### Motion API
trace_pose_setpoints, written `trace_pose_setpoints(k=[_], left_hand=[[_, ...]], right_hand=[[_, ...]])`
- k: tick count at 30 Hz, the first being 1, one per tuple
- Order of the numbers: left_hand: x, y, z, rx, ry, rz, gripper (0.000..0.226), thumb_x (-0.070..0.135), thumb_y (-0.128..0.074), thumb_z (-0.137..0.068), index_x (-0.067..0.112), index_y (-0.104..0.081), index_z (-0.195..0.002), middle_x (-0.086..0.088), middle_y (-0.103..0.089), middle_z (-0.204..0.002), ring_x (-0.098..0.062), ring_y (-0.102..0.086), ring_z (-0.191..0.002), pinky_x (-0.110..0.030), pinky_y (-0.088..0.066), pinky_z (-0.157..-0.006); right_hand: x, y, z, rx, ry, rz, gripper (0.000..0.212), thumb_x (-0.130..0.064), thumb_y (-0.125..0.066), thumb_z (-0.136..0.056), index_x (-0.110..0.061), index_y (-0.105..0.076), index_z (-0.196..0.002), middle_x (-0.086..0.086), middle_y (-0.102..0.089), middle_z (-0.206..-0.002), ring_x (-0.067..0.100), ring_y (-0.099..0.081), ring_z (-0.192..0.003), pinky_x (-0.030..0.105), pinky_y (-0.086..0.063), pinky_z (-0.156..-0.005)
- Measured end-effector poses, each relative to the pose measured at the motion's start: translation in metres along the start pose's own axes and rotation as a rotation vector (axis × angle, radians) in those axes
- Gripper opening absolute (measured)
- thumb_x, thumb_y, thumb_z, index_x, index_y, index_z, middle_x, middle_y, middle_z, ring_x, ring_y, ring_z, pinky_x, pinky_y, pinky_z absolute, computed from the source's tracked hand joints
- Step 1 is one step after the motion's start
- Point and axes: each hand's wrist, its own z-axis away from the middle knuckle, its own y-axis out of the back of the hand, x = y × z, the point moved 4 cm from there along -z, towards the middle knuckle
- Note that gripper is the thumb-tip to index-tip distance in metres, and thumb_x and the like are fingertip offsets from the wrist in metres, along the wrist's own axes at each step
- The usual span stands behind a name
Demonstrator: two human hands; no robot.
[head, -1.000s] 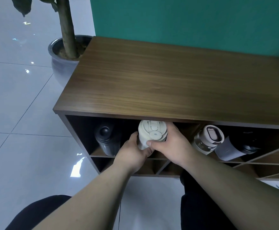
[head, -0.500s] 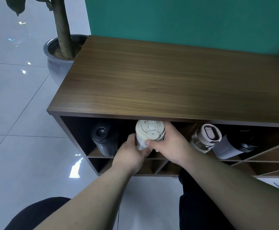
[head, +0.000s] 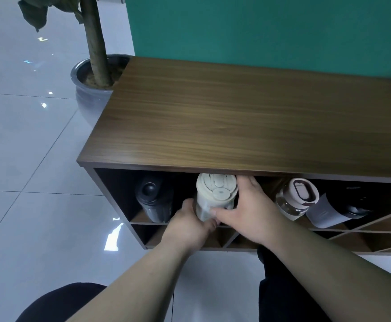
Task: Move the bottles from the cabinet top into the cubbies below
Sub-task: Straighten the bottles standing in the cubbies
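Both hands are on the cream bottle (head: 216, 196) here, which sits in the upper row of cubbies just under the front edge of the cabinet top (head: 248, 126), lid facing the camera. The left hand (head: 190, 225) cups it from about 7 o'clock, and the right hand (head: 248, 212) wraps it from 3 o'clock, with the thumb crossing the front of the body. So the fingers (head: 244, 184) of both hands are closed on that bottle, not loose.

Other bottles already sit in the same row. A black bottle (head: 154, 201) stands at 9 o'clock of the cream one, close but not touching it. Over at 3 o'clock, past the right hand, there's a clear bottle with a pinkish lid (head: 296, 198) tilted toward the viewer, and right beside it a grey and black bottle (head: 338, 211) lying tilted; those two look like they touch, though it's hard to be sure. The lower cubbies (head: 217, 238) have diagonal dividers.

At 10 o'clock of the cabinet a potted plant (head: 97, 73) stands on the tiled floor (head: 27, 182), against the green wall (head: 271, 31).
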Motion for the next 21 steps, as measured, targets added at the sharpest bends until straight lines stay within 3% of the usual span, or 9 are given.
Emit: trace_pose_setpoints(k=[3,6,8,10,11,15,18,21], left_hand=[[-0.025,0.0,0.008,-0.102,0.067,-0.068,0.064,0.059,-0.062,-0.069,0.026,-0.061,-0.125,0.002,-0.072,-0.121,-0.021,-0.069,-0.109,-0.033,-0.056,-0.087],[-0.07,-0.002,0.004,-0.157,0.161,-0.15,0.049,0.041,-0.06,-0.077,0.026,-0.067,-0.124,-0.003,-0.071,-0.125,-0.026,-0.069,-0.114,-0.041,-0.057,-0.098],[-0.079,0.017,0.012,-0.097,0.172,-0.152,0.038,0.045,-0.058,-0.076,0.034,-0.065,-0.112,-0.001,-0.074,-0.119,-0.024,-0.071,-0.104,-0.04,-0.059,-0.089],[-0.087,0.035,0.012,-0.018,0.18,-0.185,0.034,0.046,-0.053,-0.077,0.031,-0.064,-0.105,0.003,-0.075,-0.107,-0.02,-0.068,-0.092,-0.032,-0.056,-0.08],[-0.087,0.046,0.013,0.049,0.198,-0.157,0.033,0.045,-0.052,-0.076,0.029,-0.065,-0.102,0.004,-0.075,-0.103,-0.019,-0.067,-0.088,-0.032,-0.055,-0.077],[-0.089,0.068,0.016,0.255,0.223,0.002,0.044,0.045,-0.058,-0.075,0.027,-0.053,-0.114,0.003,-0.071,-0.107,-0.024,-0.069,-0.096,-0.043,-0.058,-0.082],[-0.084,0.071,0.012,0.3,0.168,0.089,0.079,0.054,-0.057,-0.072,0.023,-0.038,-0.143,-0.003,-0.065,-0.128,-0.028,-0.065,-0.112,-0.044,-0.056,-0.089],[-0.087,0.068,0.003,0.298,0.117,0.183,0.096,0.063,-0.059,-0.059,0.03,-0.034,-0.146,-0.001,-0.061,-0.136,-0.026,-0.064,-0.118,-0.048,-0.056,-0.095]], right_hand=[[-0.037,-0.001,0.033,0.028,0.383,0.315,0.075,-0.049,-0.068,-0.078,-0.023,-0.047,-0.145,-0.005,-0.046,-0.149,0.016,-0.038,-0.144,0.036,-0.038,-0.115],[-0.061,-0.024,0.06,-0.06,0.568,0.257,0.061,-0.045,-0.063,-0.082,-0.023,-0.06,-0.139,-0.008,-0.054,-0.15,0.015,-0.049,-0.142,0.039,-0.046,-0.112],[-0.074,-0.04,0.059,-0.176,0.424,0.125,0.071,-0.05,-0.059,-0.087,-0.032,-0.04,-0.153,-0.023,-0.037,-0.157,0.002,-0.037,-0.146,0.028,-0.035,-0.118],[-0.08,-0.058,0.045,-0.245,0.227,0.001,0.084,-0.051,-0.059,-0.09,-0.034,-0.017,-0.161,-0.019,-0.023,-0.165,0.002,-0.022,-0.152,0.019,-0.019,-0.12],[-0.081,-0.067,0.036,-0.247,0.139,-0.079,0.09,-0.049,-0.062,-0.089,-0.032,-0.012,-0.162,-0.014,-0.021,-0.167,0.005,-0.02,-0.153,0.019,-0.018,-0.118],[-0.082,-0.1,0.007,-0.163,-0.032,-0.216,0.108,-0.043,-0.075,-0.081,-0.021,-0.007,-0.163,0.001,-0.021,-0.169,0.015,-0.017,-0.155,0.02,-0.016,-0.117],[-0.079,-0.111,-0.009,-0.068,-0.103,-0.256,0.116,-0.04,-0.083,-0.075,-0.018,-0.009,-0.162,0.006,-0.026,-0.166,0.02,-0.023,-0.153,0.024,-0.022,-0.117],[-0.074,-0.115,-0.022,-0.04,-0.118,-0.316,0.114,-0.039,-0.086,-0.07,-0.023,-0.018,-0.16,0.0,-0.036,-0.158,0.015,-0.034,-0.146,0.018,-0.025,-0.105]])
